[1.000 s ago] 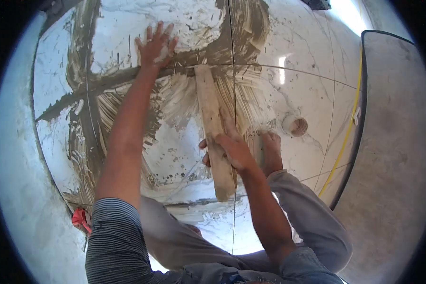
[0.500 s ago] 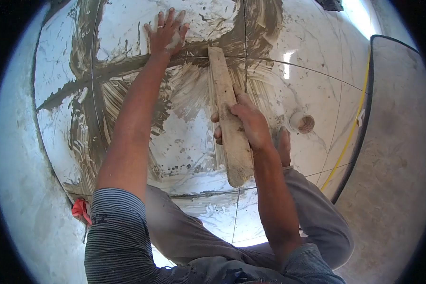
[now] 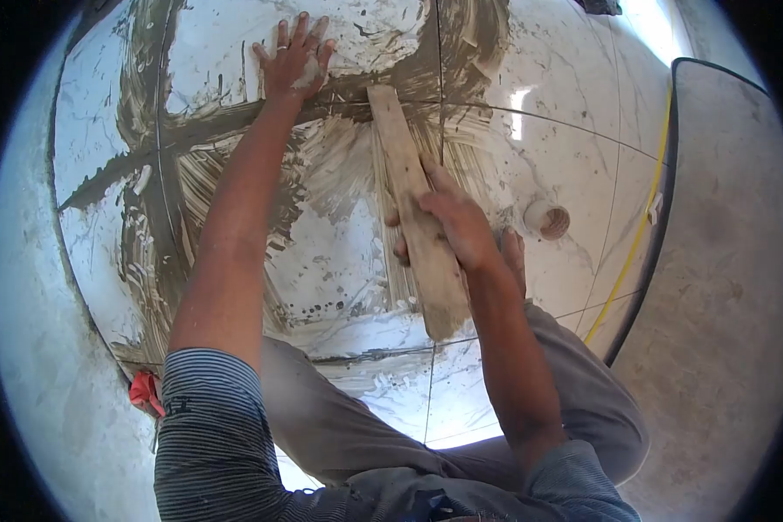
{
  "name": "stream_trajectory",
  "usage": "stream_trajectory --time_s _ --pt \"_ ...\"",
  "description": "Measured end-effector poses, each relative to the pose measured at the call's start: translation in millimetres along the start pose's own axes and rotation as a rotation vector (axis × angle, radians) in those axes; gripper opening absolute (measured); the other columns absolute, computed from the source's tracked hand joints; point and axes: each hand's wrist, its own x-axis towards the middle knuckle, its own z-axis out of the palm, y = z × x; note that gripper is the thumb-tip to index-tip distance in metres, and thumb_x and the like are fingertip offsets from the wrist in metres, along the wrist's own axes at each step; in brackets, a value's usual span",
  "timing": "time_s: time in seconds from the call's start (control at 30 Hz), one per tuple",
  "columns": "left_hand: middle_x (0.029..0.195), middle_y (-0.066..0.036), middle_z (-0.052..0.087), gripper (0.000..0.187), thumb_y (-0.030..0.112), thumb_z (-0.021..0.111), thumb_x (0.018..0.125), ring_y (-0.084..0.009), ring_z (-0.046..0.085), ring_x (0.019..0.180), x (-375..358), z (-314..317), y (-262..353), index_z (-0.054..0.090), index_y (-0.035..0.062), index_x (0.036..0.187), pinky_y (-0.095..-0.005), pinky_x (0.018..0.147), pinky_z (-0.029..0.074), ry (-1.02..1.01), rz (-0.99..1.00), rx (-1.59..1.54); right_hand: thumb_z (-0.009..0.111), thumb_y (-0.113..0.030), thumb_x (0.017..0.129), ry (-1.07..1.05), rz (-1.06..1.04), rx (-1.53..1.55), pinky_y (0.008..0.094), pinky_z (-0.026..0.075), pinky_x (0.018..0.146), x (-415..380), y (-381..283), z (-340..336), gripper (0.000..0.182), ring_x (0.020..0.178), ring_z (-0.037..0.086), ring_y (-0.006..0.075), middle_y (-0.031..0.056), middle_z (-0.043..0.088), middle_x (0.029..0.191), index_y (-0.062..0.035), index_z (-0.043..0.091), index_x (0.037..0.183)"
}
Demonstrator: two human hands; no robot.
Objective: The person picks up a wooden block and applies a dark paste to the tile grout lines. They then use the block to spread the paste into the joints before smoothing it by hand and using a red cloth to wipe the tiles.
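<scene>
My left hand [image 3: 296, 65] lies with its fingers spread on a white marbled floor tile [image 3: 222, 52], grey paste on its back. In my right hand [image 3: 457, 217] is a long wooden board [image 3: 409, 183], gripped around its middle, with the thumb and fingers on opposite sides. The board slants from the tile joint at the top down toward my knees. Wet grey-brown grout [image 3: 217, 122] covers the joints and is smeared in streaks over the tiles around the board. Whether the board's underside touches the floor all along is hidden.
A roll of tape [image 3: 548, 219] sits on the tiles right of my right hand, beyond my bare foot [image 3: 513, 257]. A yellow strip [image 3: 622, 291] runs along the dark edge of a grey slab [image 3: 713, 226]. A red object [image 3: 145, 393] lies at lower left.
The view has shifted slightly. The board tilts a little differently in my right hand, its lower end swung slightly right. My left hand stays spread on the tile.
</scene>
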Motion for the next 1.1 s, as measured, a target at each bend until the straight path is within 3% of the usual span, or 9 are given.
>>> stream_trajectory --time_s 0.4,0.53,0.6,0.63,0.7,0.83,0.9,0.93,1.1 --pt "0.151 0.004 0.023 0.049 0.053 0.031 0.094 -0.0295 0.023 0.138 3.2 1.6 1.0 0.031 0.0387 0.14 -0.0716 0.103 0.01 0.012 -0.02 -0.017 0.045 -0.012 0.087 0.012 -0.031 -0.13 0.0354 0.053 0.053 12.6 13.7 3.8 0.073 0.062 0.062 0.0249 0.0183 0.061 0.087 -0.0087 0.006 0.148" --pt "0.151 0.005 0.023 0.048 0.052 0.032 0.094 -0.029 0.022 0.139 2.1 -13.8 7.3 0.032 0.0386 0.14 -0.0706 0.104 0.01 -0.006 -0.021 -0.021 0.05 -0.01 0.084 0.115 -0.18 -0.327 0.0377 0.054 0.055 -0.8 63.6 -5.8 0.074 0.08 0.064 0.027 0.0241 0.054 0.108 -0.0044 0.008 0.146" --pt "0.15 -0.008 0.026 0.054 0.046 0.038 0.094 -0.0335 0.019 0.138 6.5 -37.5 15.6 0.034 0.0207 0.142 -0.0632 0.107 0.01 -0.249 -0.093 -0.052 0.052 -0.012 0.083 0.212 -0.286 -0.58 0.0427 0.052 0.061 3.7 67.8 -6.4 0.072 0.077 0.065 0.0335 0.0281 0.058 0.098 -0.0001 0.013 0.143" --pt "0.15 -0.008 0.026 0.054 0.046 0.038 0.094 -0.0335 0.019 0.138 5.7 -39.4 15.8 0.034 0.0207 0.142 -0.0632 0.107 0.01 -0.251 -0.094 -0.046 0.052 -0.012 0.083 0.205 -0.285 -0.577 0.0427 0.052 0.061 3.4 63.3 -3.8 0.072 0.077 0.065 0.0335 0.0281 0.058 0.098 -0.0001 0.013 0.143" --pt "0.15 -0.006 0.027 0.051 0.043 0.037 0.096 -0.0314 0.02 0.139 7.7 -40.1 17.8 0.035 0.0211 0.141 -0.0619 0.108 0.012 -0.263 -0.116 -0.044 0.051 -0.01 0.085 0.277 -0.238 -1.023 0.0344 0.052 0.07 4.3 43.0 1.1 0.07 0.081 0.063 0.0259 0.023 0.052 0.117 -0.0044 0.015 0.145" --pt "0.15 -0.01 0.025 0.057 0.048 0.04 0.093 -0.0358 0.019 0.138 4.8 -24.2 9.6 0.034 0.0201 0.142 -0.0657 0.106 0.009 -0.236 -0.091 -0.073 0.051 -0.011 0.084 0.361 -0.327 -1.045 0.0399 0.05 0.069 15.6 26.1 -0.4 0.065 0.077 0.063 0.0344 0.0263 0.06 0.101 -0.0031 0.021 0.141" --pt "0.151 0.005 0.023 0.049 0.051 0.033 0.094 -0.0278 0.022 0.139 4.7 -12.6 5.3 0.032 0.0378 0.14 -0.0699 0.104 0.009 0.053 -0.034 -0.095 0.052 -0.012 0.085 0.425 -0.345 -0.845 0.0423 0.048 0.067 23.1 25.3 -6.9 0.059 0.075 0.062 0.0405 0.0266 0.062 0.089 -0.0026 0.028 0.138" --pt "0.151 0.005 0.023 0.049 0.051 0.033 0.094 -0.0278 0.022 0.139 6.1 -10.6 5.0 0.032 0.0378 0.14 -0.0699 0.104 0.009 0.066 -0.039 -0.089 0.052 -0.012 0.085 0.419 -0.358 -0.851 0.0423 0.048 0.067 27.2 25.0 -11.8 0.059 0.075 0.062 0.0405 0.0266 0.062 0.089 -0.0026 0.028 0.138" --pt "0.152 0.002 0.021 0.053 0.049 0.033 0.094 -0.0288 0.019 0.14 9.2 -23.2 10.1 0.028 0.0321 0.144 -0.066 0.106 0.008 -0.115 -0.08 0.053 0.058 -0.017 0.084 0.384 -0.813 -1.172 0.0395 0.049 0.068 69.9 8.8 -58.6 0.056 0.078 0.063 0.0361 0.0227 0.063 0.09 -0.001 0.035 0.133"
